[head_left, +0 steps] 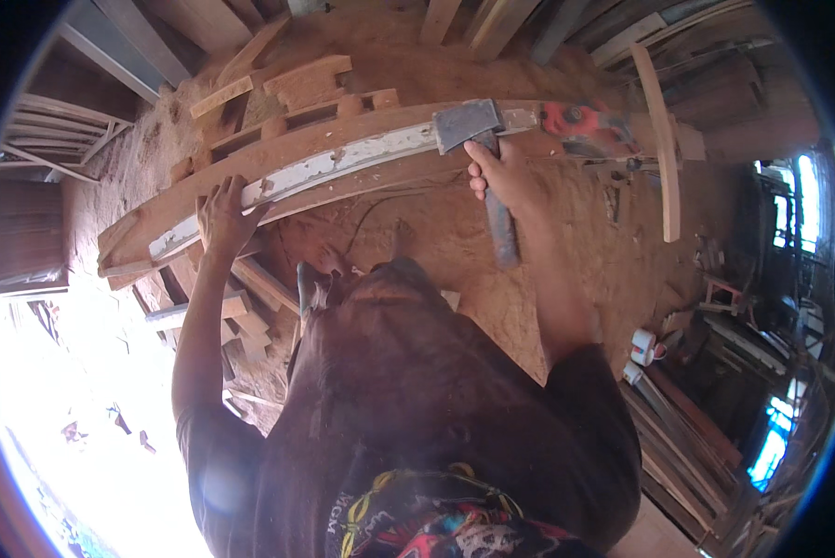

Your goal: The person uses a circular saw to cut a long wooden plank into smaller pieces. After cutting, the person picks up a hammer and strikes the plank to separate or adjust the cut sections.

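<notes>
A long wooden strip with chipped white paint (343, 160) lies along a brown plank bench (380, 121) in front of me. My left hand (222, 216) is closed over the strip near its left end, with the fingers on the far side. A hatchet (467, 123) with a worn, dark metal head is held in my right hand (499, 175). That hand wraps the handle just below the head, and the handle's lower end points back toward me. The hatchet head is over the strip's right part; whether it touches cannot be made out.
A red and black power tool (587, 128) sits on the bench's right end. Close by, a narrow wooden slat (659, 139) juts across. Notched wood pieces (311, 82) lie beyond the bench, and offcuts (241, 316) are below its left end. White containers (642, 346) stand at right.
</notes>
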The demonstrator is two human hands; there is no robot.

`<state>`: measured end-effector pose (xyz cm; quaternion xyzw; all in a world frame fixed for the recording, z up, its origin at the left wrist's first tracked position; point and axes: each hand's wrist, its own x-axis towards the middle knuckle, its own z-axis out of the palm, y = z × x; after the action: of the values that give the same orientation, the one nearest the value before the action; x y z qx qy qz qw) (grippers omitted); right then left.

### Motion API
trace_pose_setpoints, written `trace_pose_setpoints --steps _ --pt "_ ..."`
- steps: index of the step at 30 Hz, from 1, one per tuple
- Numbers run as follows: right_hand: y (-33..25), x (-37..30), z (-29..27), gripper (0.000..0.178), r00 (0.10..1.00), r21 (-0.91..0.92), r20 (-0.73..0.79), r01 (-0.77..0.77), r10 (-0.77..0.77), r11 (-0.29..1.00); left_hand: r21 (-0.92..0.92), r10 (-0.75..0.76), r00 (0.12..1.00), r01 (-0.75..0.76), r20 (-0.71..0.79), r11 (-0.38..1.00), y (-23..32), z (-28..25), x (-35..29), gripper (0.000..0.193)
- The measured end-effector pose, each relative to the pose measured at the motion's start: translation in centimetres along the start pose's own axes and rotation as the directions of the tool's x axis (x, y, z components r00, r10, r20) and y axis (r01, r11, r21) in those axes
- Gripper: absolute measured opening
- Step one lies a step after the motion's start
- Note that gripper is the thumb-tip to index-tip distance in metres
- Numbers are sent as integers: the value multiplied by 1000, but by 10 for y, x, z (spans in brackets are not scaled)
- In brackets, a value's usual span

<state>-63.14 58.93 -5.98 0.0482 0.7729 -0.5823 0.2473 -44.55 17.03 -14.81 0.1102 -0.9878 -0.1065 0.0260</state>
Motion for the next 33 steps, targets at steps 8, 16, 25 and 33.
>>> trace_pose_setpoints --steps 8,16,25,33 --pt "-3 15 -11 26 996 -3 84 -24 25 1000 32 24 999 -23 -39 999 -3 3 4 58" --pt "14 5 0 27 999 112 -41 1 3 994 11 13 999 -13 -44 1000 -6 8 -3 59" --pt "11 -23 15 26 999 192 37 25 -33 981 -9 -14 1000 14 -6 1000 4 -2 -2 60" --pt "2 -26 62 27 997 14 77 -8 6 1000 3 -15 1000 15 27 1000 9 0 0 56"
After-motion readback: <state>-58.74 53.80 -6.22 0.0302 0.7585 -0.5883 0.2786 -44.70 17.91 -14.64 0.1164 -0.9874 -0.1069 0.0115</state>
